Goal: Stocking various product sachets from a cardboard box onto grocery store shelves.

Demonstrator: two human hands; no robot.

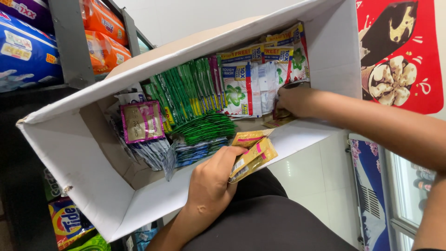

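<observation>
Cardboard box: large, white outside, brown inside, flaps open, tilted toward the camera; the landmark for all entries below.

Green sachets: dense row standing on edge at the middle of the box, more fanned flat just below them.

White-and-green detergent sachets: strips laid along the far right end of the box, yellow-topped strips behind them.

Blue-and-white sachets: stack lying near the box's front wall, beside the fanned green ones.

Purple-and-gold sachet: upright at the left end of the box, in front of a pale bundle.

Left hand: at the front wall of the box, fingers clenched around a small bunch of yellow sachets, which juts over the front edge.

Right hand: reaching into the right end of the box, fingertips down on sachets at the box floor; whether the fingers grasp anything cannot be told.

Shelf packages: orange and blue packs, beyond the box's upper left.
</observation>
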